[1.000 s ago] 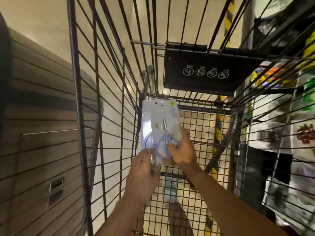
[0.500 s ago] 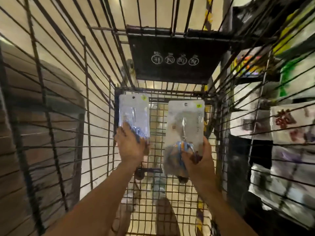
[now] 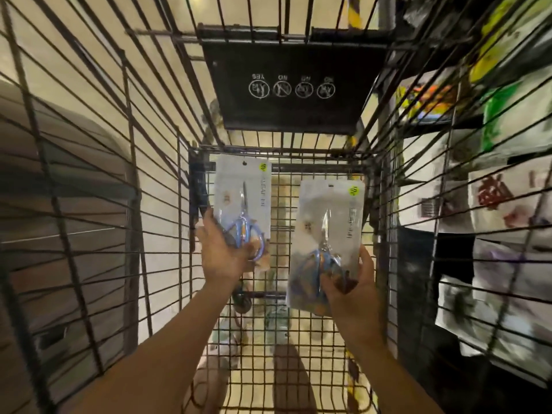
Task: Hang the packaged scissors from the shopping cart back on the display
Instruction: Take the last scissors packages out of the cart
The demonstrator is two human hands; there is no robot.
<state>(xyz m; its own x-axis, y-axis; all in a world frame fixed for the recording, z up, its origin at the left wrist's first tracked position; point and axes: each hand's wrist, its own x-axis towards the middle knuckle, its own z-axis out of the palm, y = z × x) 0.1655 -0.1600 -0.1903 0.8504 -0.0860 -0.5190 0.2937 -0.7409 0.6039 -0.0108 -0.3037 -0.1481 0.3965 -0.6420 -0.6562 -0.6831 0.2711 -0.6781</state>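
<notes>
Inside the wire shopping cart (image 3: pixel 125 180) I hold two clear packs of blue-handled scissors upright. My left hand (image 3: pixel 222 253) grips the bottom of the left scissors pack (image 3: pixel 243 194), near the cart's far left corner. My right hand (image 3: pixel 354 291) grips the lower end of the right scissors pack (image 3: pixel 327 234), which sits a little lower and nearer to me. The two packs are apart, each with its hang hole at the top. The display with hanging goods (image 3: pixel 504 204) shows blurred through the cart's right side.
A black child-seat flap (image 3: pixel 294 85) with white icons hangs at the cart's far end above the packs. A brown slatted counter (image 3: pixel 59 222) stands outside the left wall. The cart's mesh floor (image 3: pixel 298 339) shows the tiled floor and feet beneath.
A second ago both hands held the packs stacked together. They have been pulled apart, one pack in each hand, and the view has shifted left across the cart.
</notes>
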